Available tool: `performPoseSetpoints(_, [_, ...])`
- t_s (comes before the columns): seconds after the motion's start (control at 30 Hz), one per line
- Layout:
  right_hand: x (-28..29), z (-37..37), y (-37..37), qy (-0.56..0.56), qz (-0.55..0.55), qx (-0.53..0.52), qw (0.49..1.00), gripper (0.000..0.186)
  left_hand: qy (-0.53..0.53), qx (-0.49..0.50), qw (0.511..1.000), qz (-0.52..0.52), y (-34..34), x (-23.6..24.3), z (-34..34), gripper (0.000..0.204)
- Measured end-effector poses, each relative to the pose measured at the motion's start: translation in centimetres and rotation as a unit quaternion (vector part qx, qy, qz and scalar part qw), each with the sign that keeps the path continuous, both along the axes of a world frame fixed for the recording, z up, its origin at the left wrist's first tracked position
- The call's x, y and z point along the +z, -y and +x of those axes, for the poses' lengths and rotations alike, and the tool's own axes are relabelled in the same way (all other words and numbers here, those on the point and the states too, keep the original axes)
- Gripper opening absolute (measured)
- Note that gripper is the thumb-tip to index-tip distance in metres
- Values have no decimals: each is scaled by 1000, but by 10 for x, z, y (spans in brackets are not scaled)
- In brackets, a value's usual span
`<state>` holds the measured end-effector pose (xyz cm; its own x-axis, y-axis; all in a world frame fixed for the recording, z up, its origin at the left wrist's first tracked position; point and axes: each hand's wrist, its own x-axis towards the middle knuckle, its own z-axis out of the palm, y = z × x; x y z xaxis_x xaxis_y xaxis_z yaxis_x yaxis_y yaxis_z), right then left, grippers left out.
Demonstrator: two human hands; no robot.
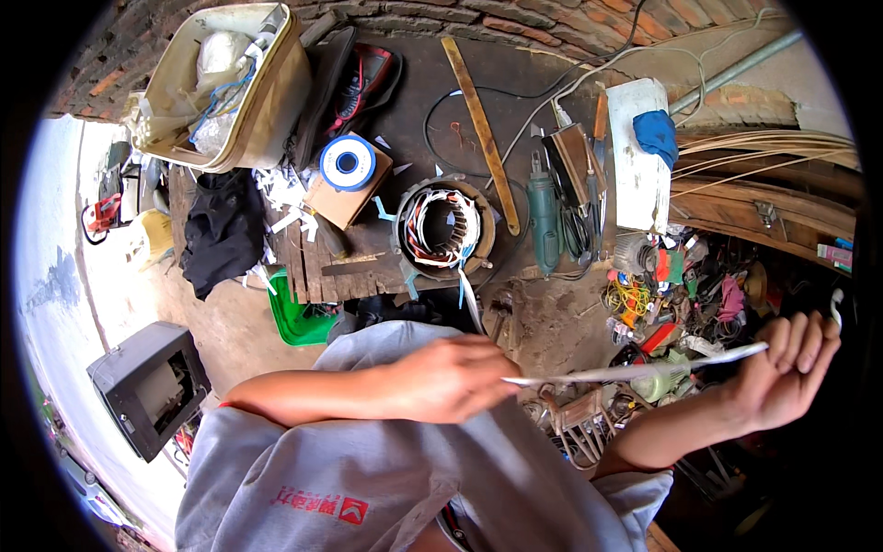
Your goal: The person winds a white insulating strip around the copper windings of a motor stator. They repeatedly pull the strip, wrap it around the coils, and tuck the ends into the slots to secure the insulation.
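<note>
A long white strip of tape or cord [635, 372] stretches between my hands above the floor. My left hand [460, 375] is closed on its near end in front of my chest. At the far right my right hand [793, 363] is closed on the other part, and a short curled end pokes out above the fingers. On the bench stands a round motor stator [445, 227], with white and reddish windings inside its ring. From its front edge a white strand [472, 304] hangs down toward my left hand; whether it joins the held strip is hidden.
On the wooden bench [340, 281] lie a roll of white tape with a blue core [347, 162], a cardboard box [333, 204], a wooden stick [481, 129] and a green power tool [544, 221]. A bucket [292, 101] stands back left. Scrap heaps [681, 294] cover the right.
</note>
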<state>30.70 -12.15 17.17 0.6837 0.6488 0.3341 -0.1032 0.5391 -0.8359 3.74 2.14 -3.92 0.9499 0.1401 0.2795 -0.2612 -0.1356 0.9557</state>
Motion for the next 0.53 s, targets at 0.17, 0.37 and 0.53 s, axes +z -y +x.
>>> performPoseSetpoints(0.17, [30,38,26,147,-81,-175,970,31,-6,50,992,116,19,11,26,52])
performPoseSetpoints(0.37, [-15,24,-14,336,-311,-382,803,41,27,95,995,12,-7,10,2,60])
performPoseSetpoints(0.53, [-109,-54,-36,332,-509,198,769,17,-169,-81,814,-550,-6,3,-10,83])
